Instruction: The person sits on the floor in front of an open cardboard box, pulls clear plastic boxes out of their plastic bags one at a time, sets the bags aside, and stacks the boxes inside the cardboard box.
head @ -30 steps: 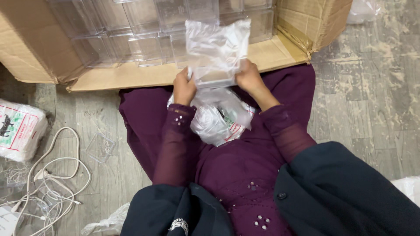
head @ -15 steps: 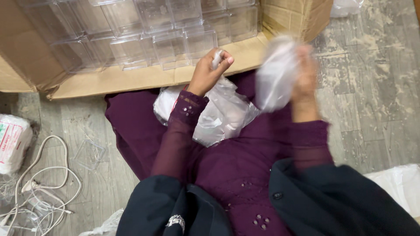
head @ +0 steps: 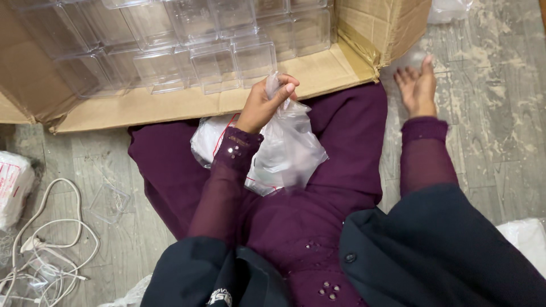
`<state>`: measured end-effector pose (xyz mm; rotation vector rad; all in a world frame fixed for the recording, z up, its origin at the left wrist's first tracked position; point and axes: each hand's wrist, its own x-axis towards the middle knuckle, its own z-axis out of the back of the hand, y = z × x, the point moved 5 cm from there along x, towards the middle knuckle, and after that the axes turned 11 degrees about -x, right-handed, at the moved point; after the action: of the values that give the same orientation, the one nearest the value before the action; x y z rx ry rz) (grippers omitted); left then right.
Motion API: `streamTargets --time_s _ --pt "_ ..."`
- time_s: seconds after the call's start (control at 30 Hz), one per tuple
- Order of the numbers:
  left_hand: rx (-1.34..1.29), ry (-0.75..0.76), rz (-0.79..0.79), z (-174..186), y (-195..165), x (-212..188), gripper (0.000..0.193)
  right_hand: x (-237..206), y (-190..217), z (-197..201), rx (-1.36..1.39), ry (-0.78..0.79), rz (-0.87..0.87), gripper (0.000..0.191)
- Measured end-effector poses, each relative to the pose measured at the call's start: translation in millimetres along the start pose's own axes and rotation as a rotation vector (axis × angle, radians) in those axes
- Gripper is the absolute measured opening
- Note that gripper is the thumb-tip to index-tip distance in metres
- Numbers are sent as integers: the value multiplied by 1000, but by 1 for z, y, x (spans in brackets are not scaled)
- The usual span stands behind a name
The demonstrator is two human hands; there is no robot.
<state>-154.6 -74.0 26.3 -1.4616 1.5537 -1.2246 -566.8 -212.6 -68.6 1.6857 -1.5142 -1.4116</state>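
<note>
Pinched between thumb and fingers, the neck of a clear plastic bag [head: 287, 150] hangs from the person's left hand [head: 266, 102] over a lap draped in deep purple cloth [head: 296, 222]. Fingers are closed tight on the gathered top of the bag, which sags down toward the near side and rests against more crumpled film lying on the lap.

Half a second earlier the right hand [head: 418, 85] was raised with a wad of clear plastic in its grasp; now it is out to the right over the grey plank floor [head: 489, 142], palm up, fingers spread apart and holding nothing. A faint blurred clear shape shows just beyond the fingertips, beside the box corner, though what it is cannot be told. The wrapping looks to have left that hand, so only the left hand has hold of anything at this moment, and the bag it grips is the piece in hand.

Far from the person, an open cardboard box [head: 352, 34] lies on its side, packed with rows of clear plastic containers [head: 227, 57]. One loose clear container [head: 109, 202] sits on the floor to the left of the lap, near a tangle of white cable [head: 51, 239]. A white wrapped bundle [head: 14, 187] lies at the left edge, and dark sleeves [head: 443, 250] fill the near foreground.
</note>
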Motion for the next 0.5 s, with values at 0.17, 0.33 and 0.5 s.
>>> streamTargets --time_s 0.17,0.33,0.5 --pt "-130 -7 31 3 0 -1 35 -37 40 -51 -267 -173 621 66" --pt "-250 13 1 3 -4 0 37 -133 -10 -150 -258 464 508 26" --pt "-198 -54 -58 14 -16 -8 30 -188 -49 -218 -598 824 237 36"
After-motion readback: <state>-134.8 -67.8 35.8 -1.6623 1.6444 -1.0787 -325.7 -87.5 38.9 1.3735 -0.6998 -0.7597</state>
